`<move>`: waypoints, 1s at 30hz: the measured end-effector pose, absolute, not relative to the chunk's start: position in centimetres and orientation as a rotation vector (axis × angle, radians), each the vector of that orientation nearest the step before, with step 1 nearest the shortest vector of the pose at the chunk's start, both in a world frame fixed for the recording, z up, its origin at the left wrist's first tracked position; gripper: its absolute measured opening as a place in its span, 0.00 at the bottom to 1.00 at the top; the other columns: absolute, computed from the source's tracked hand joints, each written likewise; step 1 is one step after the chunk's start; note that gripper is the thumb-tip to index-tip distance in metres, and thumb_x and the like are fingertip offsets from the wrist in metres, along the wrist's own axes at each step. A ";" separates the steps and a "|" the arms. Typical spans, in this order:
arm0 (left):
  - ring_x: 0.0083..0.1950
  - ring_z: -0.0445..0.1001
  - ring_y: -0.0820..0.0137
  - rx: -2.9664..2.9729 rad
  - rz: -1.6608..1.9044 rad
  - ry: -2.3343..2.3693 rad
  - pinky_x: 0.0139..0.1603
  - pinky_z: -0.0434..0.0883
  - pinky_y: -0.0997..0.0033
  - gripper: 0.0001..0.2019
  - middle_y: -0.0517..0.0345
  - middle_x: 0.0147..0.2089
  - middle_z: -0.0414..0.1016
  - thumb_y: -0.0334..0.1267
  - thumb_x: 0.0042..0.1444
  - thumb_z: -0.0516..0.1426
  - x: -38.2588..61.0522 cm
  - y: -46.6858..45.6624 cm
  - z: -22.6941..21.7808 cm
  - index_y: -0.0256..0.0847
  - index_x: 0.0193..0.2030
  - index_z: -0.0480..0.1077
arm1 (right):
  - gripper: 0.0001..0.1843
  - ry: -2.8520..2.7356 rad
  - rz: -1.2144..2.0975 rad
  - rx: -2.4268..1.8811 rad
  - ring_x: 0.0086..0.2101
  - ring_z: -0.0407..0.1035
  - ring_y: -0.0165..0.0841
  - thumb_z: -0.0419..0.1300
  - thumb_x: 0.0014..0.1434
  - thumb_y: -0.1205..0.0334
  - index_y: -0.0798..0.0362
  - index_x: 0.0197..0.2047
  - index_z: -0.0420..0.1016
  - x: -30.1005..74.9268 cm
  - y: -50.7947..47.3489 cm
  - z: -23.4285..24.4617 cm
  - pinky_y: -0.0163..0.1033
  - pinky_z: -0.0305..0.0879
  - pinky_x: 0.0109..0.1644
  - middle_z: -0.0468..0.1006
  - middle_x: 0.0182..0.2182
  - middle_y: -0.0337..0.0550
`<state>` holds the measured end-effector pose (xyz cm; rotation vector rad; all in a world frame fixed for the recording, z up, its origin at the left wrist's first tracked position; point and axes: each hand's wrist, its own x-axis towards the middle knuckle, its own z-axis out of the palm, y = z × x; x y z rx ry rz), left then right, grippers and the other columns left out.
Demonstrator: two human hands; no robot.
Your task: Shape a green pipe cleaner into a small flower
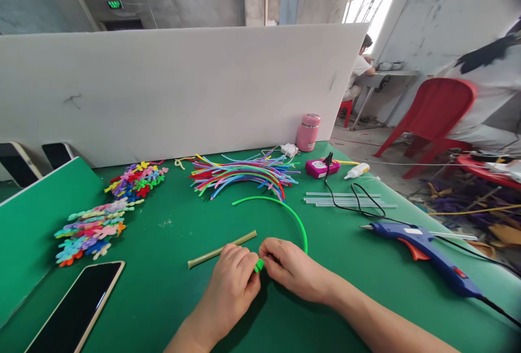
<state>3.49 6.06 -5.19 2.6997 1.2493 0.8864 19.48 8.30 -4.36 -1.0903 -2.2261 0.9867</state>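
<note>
The two hands are close together over the green counter (pixel 163 298): the left hand (pixel 233 278) pinches a small, fuzzy green curl (pixel 259 266), and the right hand (pixel 295 269) has its fingertips pinched at the curl's edge. A long, bendy green stick (pixel 293 215) loops out from behind the right hand, but I can't tell if it joins the curl. A thin tan tube (pixel 222 250) lies just behind the left hand, and a bright pile of sticks (pixel 244 172) is farther back.
</note>
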 end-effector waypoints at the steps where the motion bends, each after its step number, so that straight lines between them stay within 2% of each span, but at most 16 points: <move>1: 0.28 0.64 0.68 2.785 0.868 1.231 0.34 0.64 0.66 0.09 0.57 0.25 0.65 0.23 0.51 0.45 3.5 6.0 -5.2 0.37 0.29 0.64 | 0.07 -2.212 1.045 -1.081 0.23 0.52 0.26 0.47 0.52 0.73 0.53 0.24 0.57 19.6 8.4 -4.3 0.31 0.51 0.27 0.59 0.21 0.33; 4: 0.28 0.63 0.68 2.917 0.823 1.183 0.35 0.64 0.64 0.10 0.57 0.24 0.65 0.22 0.51 0.45 3.6 5.8 -5.1 0.36 0.30 0.65 | 0.08 -2.157 1.223 -1.041 0.23 0.49 0.25 0.46 0.52 0.72 0.54 0.23 0.57 19.8 8.7 -4.4 0.29 0.49 0.25 0.56 0.20 0.32; 7: 0.28 0.63 0.68 2.793 0.866 1.208 0.34 0.63 0.65 0.10 0.57 0.25 0.65 0.23 0.51 0.46 3.7 5.7 -5.2 0.37 0.30 0.65 | 0.07 -2.087 1.266 -1.063 0.22 0.48 0.24 0.48 0.51 0.72 0.55 0.23 0.58 19.8 8.7 -4.6 0.29 0.47 0.23 0.55 0.19 0.31; 10: 0.28 0.62 0.69 2.349 0.945 1.294 0.31 0.62 0.69 0.07 0.58 0.25 0.65 0.26 0.50 0.48 3.8 5.9 -5.4 0.39 0.26 0.64 | 0.06 -2.021 1.186 -1.074 0.22 0.51 0.24 0.49 0.52 0.71 0.56 0.24 0.62 19.6 8.6 -4.7 0.29 0.49 0.24 0.58 0.19 0.32; 15: 0.23 0.56 0.76 1.347 0.948 1.132 0.23 0.56 0.76 0.07 0.64 0.20 0.59 0.38 0.50 0.54 3.8 6.1 -4.8 0.38 0.25 0.65 | 0.07 -1.919 1.141 -0.877 0.26 0.59 0.26 0.50 0.58 0.65 0.57 0.35 0.68 19.8 8.3 -4.7 0.30 0.57 0.30 0.67 0.26 0.38; 19: 0.22 0.56 0.78 0.911 0.968 0.940 0.23 0.55 0.78 0.08 0.65 0.20 0.61 0.38 0.44 0.60 3.8 6.1 -4.5 0.36 0.24 0.67 | 0.07 -1.969 0.986 -0.762 0.29 0.63 0.28 0.51 0.57 0.66 0.56 0.38 0.69 20.1 8.3 -4.9 0.32 0.60 0.32 0.69 0.29 0.41; 24: 0.21 0.56 0.79 0.732 0.922 0.835 0.22 0.54 0.79 0.08 0.65 0.18 0.60 0.36 0.41 0.62 3.8 5.9 -4.3 0.35 0.22 0.67 | 0.05 -2.066 0.773 -0.698 0.28 0.63 0.29 0.52 0.56 0.68 0.55 0.35 0.68 20.0 8.3 -4.8 0.33 0.61 0.31 0.69 0.28 0.42; 30: 0.21 0.56 0.79 0.732 0.908 0.848 0.22 0.53 0.78 0.08 0.64 0.18 0.60 0.36 0.40 0.62 3.9 5.9 -4.3 0.35 0.22 0.68 | 0.06 -2.184 0.613 -0.711 0.26 0.60 0.29 0.49 0.56 0.69 0.54 0.30 0.64 19.9 8.0 -4.4 0.33 0.57 0.29 0.66 0.25 0.40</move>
